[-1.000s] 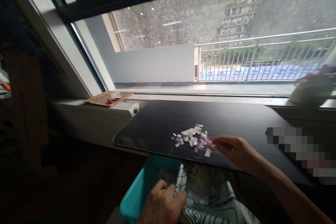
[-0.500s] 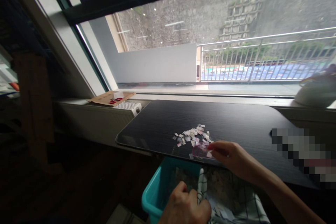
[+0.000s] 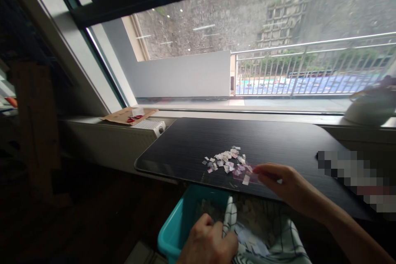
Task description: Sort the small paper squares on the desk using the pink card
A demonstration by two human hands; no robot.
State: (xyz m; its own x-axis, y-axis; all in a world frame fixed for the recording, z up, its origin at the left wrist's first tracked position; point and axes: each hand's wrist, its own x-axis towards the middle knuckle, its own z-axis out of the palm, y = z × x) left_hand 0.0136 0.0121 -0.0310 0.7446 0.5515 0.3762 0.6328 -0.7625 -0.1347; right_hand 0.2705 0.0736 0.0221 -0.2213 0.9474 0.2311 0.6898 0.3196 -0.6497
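Note:
My right hand (image 3: 283, 181) pinches a see-through pink plastic piece (image 3: 253, 178), held low over the front edge of the black table (image 3: 272, 140). Small white and pinkish paper scraps (image 3: 225, 156) lie in a loose pile beside and partly under that plastic. Below the edge, my left hand (image 3: 210, 241) is closed on the rim of a checked cloth bag (image 3: 229, 212), its fingertips partly hidden. More pale scraps (image 3: 250, 239) show inside the bag. A teal bin (image 3: 173, 222) stands next to the bag, with dim contents inside.
On the sill at left, red-handled scissors (image 3: 135, 119) rest on brown cardboard (image 3: 116, 117), by a white radiator (image 3: 154, 127). A pale rounded object (image 3: 368, 109) stands at the right end of the sill. A blurred-out item (image 3: 349, 177) lies on the table's right side.
My right hand and the pink plastic have shifted slightly right, away from the pile's front. The left hand keeps its hold on the bag, and the view has moved a little.

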